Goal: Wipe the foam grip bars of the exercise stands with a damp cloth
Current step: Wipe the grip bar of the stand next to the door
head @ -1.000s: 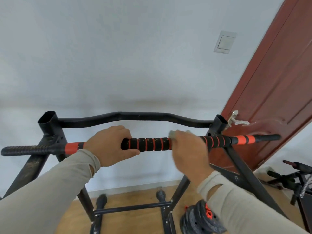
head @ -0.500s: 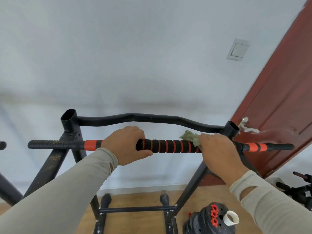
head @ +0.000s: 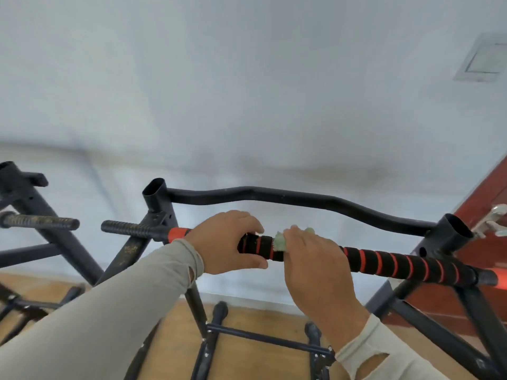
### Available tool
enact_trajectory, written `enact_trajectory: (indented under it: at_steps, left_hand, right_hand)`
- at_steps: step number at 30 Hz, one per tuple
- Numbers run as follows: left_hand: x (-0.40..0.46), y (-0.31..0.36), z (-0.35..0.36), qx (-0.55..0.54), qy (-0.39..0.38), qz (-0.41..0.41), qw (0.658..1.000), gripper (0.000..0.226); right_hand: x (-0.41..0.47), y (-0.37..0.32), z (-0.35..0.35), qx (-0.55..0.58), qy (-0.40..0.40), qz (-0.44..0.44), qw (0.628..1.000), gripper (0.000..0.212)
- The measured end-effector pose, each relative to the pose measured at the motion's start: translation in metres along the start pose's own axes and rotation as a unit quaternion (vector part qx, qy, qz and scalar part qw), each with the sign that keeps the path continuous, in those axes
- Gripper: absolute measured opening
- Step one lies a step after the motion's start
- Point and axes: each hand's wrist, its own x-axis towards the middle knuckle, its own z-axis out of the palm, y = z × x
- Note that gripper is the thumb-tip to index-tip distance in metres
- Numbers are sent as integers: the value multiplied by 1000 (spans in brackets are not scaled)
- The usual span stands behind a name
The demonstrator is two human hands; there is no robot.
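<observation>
Both my hands on the striped bar, cloth under the right.

My left hand (head: 225, 241) curls round the black foam grip bar with orange spiral stripes (head: 397, 263), thumb beneath and fingers over the top, near its left end beside a solid orange band. My right hand (head: 312, 259) sits just to the right of it, fingers wrapped over the bar and clamping a small pale green cloth (head: 280, 241) against the foam; the cloth's bunched edges poke out above and to the left of my knuckles. The bar runs across the black steel exercise stand (head: 160, 207), in front of its curved black upper rail (head: 274, 196). A second dark stand (head: 24, 193) is at the left, a red-brown door (head: 491, 259) at the right, and a white wall (head: 247, 91) behind.
</observation>
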Motion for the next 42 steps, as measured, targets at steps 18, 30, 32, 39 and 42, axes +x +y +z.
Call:
enact_trajectory:
  at_steps: [18, 30, 32, 39, 42]
  left_hand:
    - [-46, -89, -8, 120, 35, 6, 992, 39]
    - [-44, -101, 7, 134, 138, 68, 979, 44]
    - [-44, -102, 8, 135, 139, 66, 979, 42]
    - [-43, -102, 12, 131, 150, 50, 979, 42]
    - [-45, -100, 9, 124, 133, 50, 982, 42]
  right_hand:
    - [-1, -8, -13, 32, -36, 70, 996, 27]
    - [18, -133, 19, 37, -11, 15, 999, 35]
    - [10, -108, 11, 6, -31, -36, 999, 43]
    - [22, -28, -51, -205, -105, 119, 966, 11]
    - [31, -35, -63, -102, -10, 188, 977, 15]
